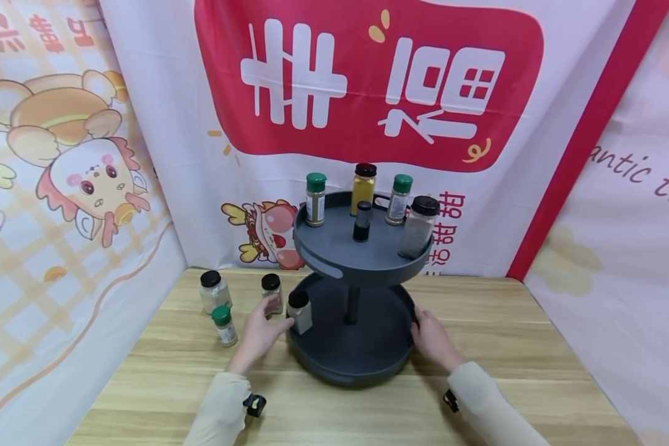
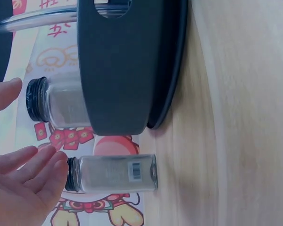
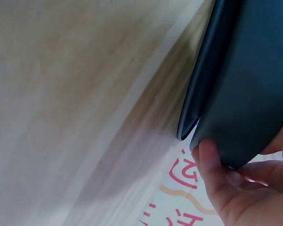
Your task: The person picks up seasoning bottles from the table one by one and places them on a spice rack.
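A dark grey two-tier round turntable organizer (image 1: 348, 379) stands on the wooden table. My right hand (image 1: 433, 339) grips the right rim of its lower tier; in the right wrist view, fingers (image 3: 211, 162) curl against the outer wall. A square spice jar with black lid (image 1: 302, 319) stands on the lower tier at its left edge. My left hand (image 1: 258, 334) is beside this jar, thumb and fingers spread and holding nothing. In the left wrist view, its fingertips are right at the black cap of another spice jar (image 2: 113, 173), which stands on the table.
A wide black-lidded jar (image 1: 214, 294) and a green-capped shaker (image 1: 225, 328) stand on the table at left. Several seasoning bottles stand on the upper tier (image 1: 337, 248), including a yellow one (image 1: 362, 192). A printed cloth (image 1: 368, 142) hangs behind the table.
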A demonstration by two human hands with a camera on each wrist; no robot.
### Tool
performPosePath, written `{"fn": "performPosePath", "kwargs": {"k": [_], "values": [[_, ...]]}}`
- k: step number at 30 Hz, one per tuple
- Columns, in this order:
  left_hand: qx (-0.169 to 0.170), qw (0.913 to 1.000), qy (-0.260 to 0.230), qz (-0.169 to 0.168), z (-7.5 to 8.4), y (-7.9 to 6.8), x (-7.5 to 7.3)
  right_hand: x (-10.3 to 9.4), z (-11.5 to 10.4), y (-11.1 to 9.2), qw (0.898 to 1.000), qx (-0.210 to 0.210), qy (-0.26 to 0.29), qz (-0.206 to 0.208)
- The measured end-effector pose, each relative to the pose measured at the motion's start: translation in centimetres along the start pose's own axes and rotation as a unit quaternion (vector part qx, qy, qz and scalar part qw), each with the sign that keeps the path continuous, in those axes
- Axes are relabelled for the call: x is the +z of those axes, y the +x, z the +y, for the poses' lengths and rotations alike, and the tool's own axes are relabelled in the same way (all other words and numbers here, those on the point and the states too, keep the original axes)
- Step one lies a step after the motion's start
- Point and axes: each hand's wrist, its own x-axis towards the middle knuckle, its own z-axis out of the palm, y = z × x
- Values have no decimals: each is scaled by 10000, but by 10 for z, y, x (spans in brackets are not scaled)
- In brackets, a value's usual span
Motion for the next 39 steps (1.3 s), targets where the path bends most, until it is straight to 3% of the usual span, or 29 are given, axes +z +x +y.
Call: {"fn": "performPosePath", "kwargs": {"k": [6, 13, 23, 32, 39], "values": [[-37, 10000, -1, -43, -5, 0, -8, 0, -6, -5, 9999, -70, -94, 67], [192, 9995, 67, 241, 0, -2, -20, 0, -12, -7, 9993, -199, -228, 229], [754, 9916, 566, 880, 15, -14, -49, -8, -15, -5, 9992, 359, 17, -177], [528, 9906, 710, 1044, 12, -17, -76, -11, 4, 4, 9968, 571, 500, -245], [310, 9899, 972, 983, -4, -18, -90, -14, 12, 16, 9915, 784, 956, -407]]}}
